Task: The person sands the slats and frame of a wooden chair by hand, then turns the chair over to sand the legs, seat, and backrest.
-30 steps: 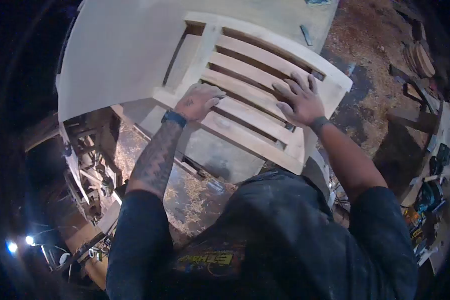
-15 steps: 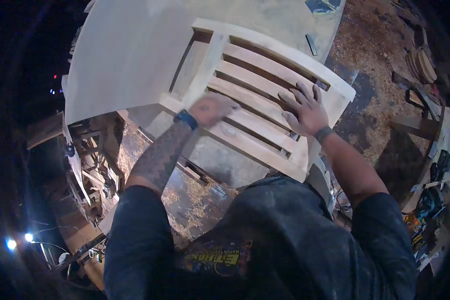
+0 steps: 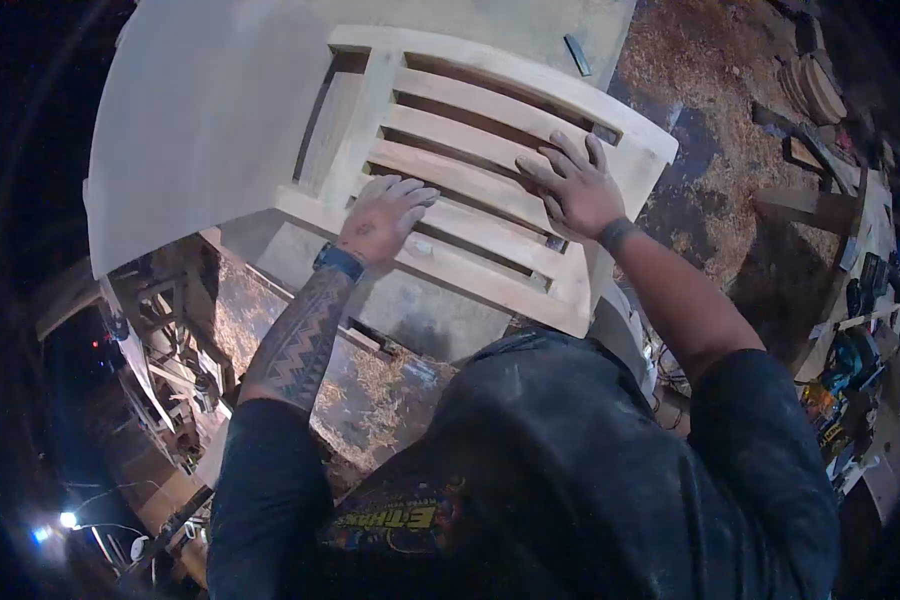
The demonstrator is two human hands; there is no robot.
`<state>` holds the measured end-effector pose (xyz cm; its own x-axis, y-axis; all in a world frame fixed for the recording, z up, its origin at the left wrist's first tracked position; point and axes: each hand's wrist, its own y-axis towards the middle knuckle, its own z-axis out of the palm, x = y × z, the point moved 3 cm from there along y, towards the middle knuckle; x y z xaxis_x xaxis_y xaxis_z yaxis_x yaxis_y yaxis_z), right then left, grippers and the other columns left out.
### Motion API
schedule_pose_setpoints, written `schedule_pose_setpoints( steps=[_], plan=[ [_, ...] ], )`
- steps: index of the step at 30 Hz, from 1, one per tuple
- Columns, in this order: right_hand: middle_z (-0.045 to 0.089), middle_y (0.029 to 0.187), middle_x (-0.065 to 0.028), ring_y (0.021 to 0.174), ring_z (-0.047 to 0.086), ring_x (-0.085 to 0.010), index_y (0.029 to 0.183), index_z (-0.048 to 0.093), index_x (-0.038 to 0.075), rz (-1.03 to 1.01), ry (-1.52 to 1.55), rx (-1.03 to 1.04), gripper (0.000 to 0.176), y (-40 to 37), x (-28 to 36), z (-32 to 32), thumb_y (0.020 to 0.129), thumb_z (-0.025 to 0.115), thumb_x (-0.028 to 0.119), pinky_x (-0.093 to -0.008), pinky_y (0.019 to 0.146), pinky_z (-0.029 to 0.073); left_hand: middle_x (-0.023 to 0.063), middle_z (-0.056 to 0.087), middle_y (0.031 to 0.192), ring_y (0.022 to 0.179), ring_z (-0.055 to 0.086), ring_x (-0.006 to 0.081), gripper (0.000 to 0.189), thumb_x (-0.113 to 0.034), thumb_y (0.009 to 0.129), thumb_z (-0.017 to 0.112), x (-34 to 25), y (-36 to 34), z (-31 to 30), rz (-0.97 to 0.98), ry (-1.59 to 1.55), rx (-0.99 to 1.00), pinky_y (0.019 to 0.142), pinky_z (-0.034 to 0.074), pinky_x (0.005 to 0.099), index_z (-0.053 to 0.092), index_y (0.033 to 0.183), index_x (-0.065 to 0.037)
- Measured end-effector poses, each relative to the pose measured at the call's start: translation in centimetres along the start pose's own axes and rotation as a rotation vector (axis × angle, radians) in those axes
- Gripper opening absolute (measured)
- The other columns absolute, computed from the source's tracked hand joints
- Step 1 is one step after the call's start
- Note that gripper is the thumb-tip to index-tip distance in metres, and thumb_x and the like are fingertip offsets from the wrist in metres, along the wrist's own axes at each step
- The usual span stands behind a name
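Everything slides left in view, likely with the head, while the left hand (image 3: 380, 225), blurred earlier, shows sharper. Hand-rubbing or feeling the slats (image 3: 450, 134) seems under way, calling for the right hand (image 3: 577, 192) to brace; its fingers spread apart on them, the left's bend close together, any grip unclear. Beneath both, the frame (image 3: 371, 115) overhangs the near right corner of the tabletop (image 3: 200, 120).

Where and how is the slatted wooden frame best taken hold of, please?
Probably by its broad right end rail, from the right, fingers below, thumb above. The slatted wooden frame lies flat, and that end seems to jut past the worktop.
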<state>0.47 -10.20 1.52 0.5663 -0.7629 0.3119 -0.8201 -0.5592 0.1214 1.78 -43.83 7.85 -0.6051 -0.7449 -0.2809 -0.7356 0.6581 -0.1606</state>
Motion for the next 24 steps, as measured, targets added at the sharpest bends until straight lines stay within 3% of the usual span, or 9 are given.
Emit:
schedule_pose_setpoints(
  steps=[1, 3, 5, 10, 14, 17, 18, 21, 24],
  plan=[
    [0.060, 0.153, -0.0114, 0.160, 0.037, -0.0334, 0.158, 0.055, 0.032, -0.001, 0.004, 0.003, 0.061, 0.0, 0.0, 0.0, 0.097, 0.065, 0.028, -0.0687, 0.130, 0.019, 0.0179, 0.071, 0.132, 0.129, 0.060, 0.0392, 0.035, -0.025, 0.104, 0.056, -1.1, 0.6, -0.3, -0.105, -0.050, 0.066, 0.121, 0.041, 0.0525, 0.072, 0.131, -0.009],
    [0.060, 0.154, -0.0117, 0.160, 0.036, -0.0328, 0.157, 0.057, 0.032, 0.000, 0.008, 0.003, 0.058, 0.1, 0.0, -0.2, 0.100, 0.064, 0.028, -0.0681, 0.131, 0.018, 0.0161, 0.071, 0.132, 0.129, 0.060, 0.0383, 0.036, -0.023, 0.102, 0.058, -4.1, 0.4, 7.2, 0.097, -0.434, -0.123, 0.121, 0.040, 0.0532, 0.072, 0.133, -0.012],
    [0.061, 0.153, -0.0118, 0.160, 0.037, -0.0325, 0.156, 0.058, 0.032, 0.016, 0.024, 0.003, 0.053, 0.1, 0.3, -0.1, 0.103, 0.062, 0.029, -0.0681, 0.131, 0.017, 0.0146, 0.070, 0.143, 0.132, 0.062, 0.0364, 0.039, -0.028, 0.108, 0.053, -11.3, 1.9, 12.6, 0.076, -0.447, 0.106, 0.125, 0.034, 0.0536, 0.070, 0.139, -0.011],
    [0.062, 0.153, -0.0120, 0.158, 0.040, -0.0321, 0.154, 0.061, 0.031, 0.008, 0.035, 0.002, 0.046, 0.1, -0.2, 0.1, 0.107, 0.058, 0.032, -0.0678, 0.131, 0.017, 0.0145, 0.075, 0.133, 0.128, 0.064, 0.0356, 0.038, -0.028, 0.106, 0.055, -9.4, 2.0, 6.1, 0.120, -0.038, -0.151, 0.115, 0.044, 0.0528, 0.073, 0.137, -0.014],
    [0.063, 0.149, -0.0121, 0.157, 0.042, -0.0310, 0.151, 0.063, 0.029, 0.009, 0.012, -0.045, 0.045, 0.0, 0.2, -0.3, 0.107, 0.060, 0.035, -0.0669, 0.131, 0.019, 0.0145, 0.073, 0.125, 0.117, 0.068, 0.0338, 0.036, -0.031, 0.104, 0.054, -10.7, 4.9, 6.7, 0.088, -0.276, 0.070, 0.107, 0.050, 0.0527, 0.075, 0.129, -0.016],
    [0.065, 0.145, -0.0128, 0.156, 0.043, -0.0310, 0.149, 0.065, 0.028, -0.023, 0.069, -0.108, 0.044, -0.2, -0.6, 0.7, 0.106, 0.061, 0.034, -0.0673, 0.130, 0.020, 0.0148, 0.076, 0.121, 0.113, 0.070, 0.0396, 0.039, -0.034, 0.109, 0.053, -14.6, 8.3, 7.2, 0.050, -0.122, 0.383, 0.100, 0.054, 0.0537, 0.075, 0.135, -0.015],
    [0.065, 0.144, -0.0128, 0.155, 0.044, -0.0311, 0.148, 0.066, 0.028, -0.025, 0.082, -0.109, 0.043, -0.2, -0.4, 0.2, 0.106, 0.061, 0.033, -0.0671, 0.130, 0.020, 0.0142, 0.075, 0.115, 0.108, 0.070, 0.0384, 0.038, -0.034, 0.109, 0.052, -13.2, 7.8, 7.0, 0.100, -0.351, 0.244, 0.098, 0.054, 0.0549, 0.075, 0.132, -0.015],
    [0.065, 0.146, -0.0122, 0.155, 0.044, -0.0318, 0.148, 0.066, 0.028, -0.016, 0.071, -0.091, 0.041, -0.3, -0.3, -0.2, 0.107, 0.060, 0.033, -0.0672, 0.130, 0.020, 0.0128, 0.075, 0.119, 0.111, 0.070, 0.0368, 0.037, -0.033, 0.109, 0.051, -11.5, 6.7, 5.4, 0.117, -0.195, 0.196, 0.099, 0.053, 0.0536, 0.074, 0.133, -0.016],
    [0.066, 0.144, -0.0127, 0.155, 0.044, -0.0326, 0.148, 0.066, 0.027, -0.022, 0.088, -0.084, 0.042, -0.1, -0.4, 0.0, 0.108, 0.059, 0.033, -0.0674, 0.130, 0.021, 0.0132, 0.072, 0.130, 0.121, 0.066, 0.0348, 0.040, -0.033, 0.110, 0.051, -15.5, 7.4, 5.1, 0.134, -0.048, 0.363, 0.107, 0.050, 0.0508, 0.070, 0.142, -0.017]
  ],
)
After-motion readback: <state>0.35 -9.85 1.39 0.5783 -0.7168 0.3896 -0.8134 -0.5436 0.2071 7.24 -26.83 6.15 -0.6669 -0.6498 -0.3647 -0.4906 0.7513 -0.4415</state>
